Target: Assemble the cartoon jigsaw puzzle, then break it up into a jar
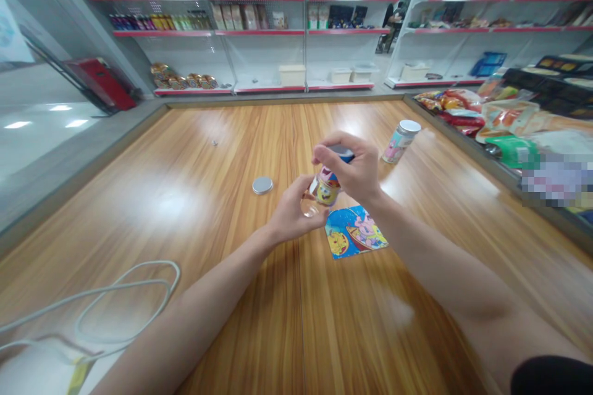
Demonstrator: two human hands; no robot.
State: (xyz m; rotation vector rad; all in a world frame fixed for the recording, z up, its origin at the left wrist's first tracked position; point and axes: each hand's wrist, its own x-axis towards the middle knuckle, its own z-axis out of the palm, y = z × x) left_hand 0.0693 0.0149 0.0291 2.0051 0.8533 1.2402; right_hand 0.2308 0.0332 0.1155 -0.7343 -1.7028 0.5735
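Note:
Tilted above the middle of the table is a clear jar (309, 205), wrapped by the fingers of my left hand (295, 213). A cartoon-printed roll (328, 190), blue, pink and yellow, shows at the jar's upper part. My right hand (354, 163) closes round the roll's blue top end from above; how deep the roll sits in the jar is partly hidden. Below the hands a blue cartoon-printed sheet (356, 232) lies flat. To the left rests a round silver lid (262, 185). A second printed jar (401, 142) with a silver lid stands at the right.
A white cable (171, 284) loops over the near left of the wooden table (222, 222). Bagged snacks and boxes (509, 114) are piled beyond the raised right edge. Stocked shelves (259, 31) stand behind the table. Far left is a red object (99, 83) on the floor.

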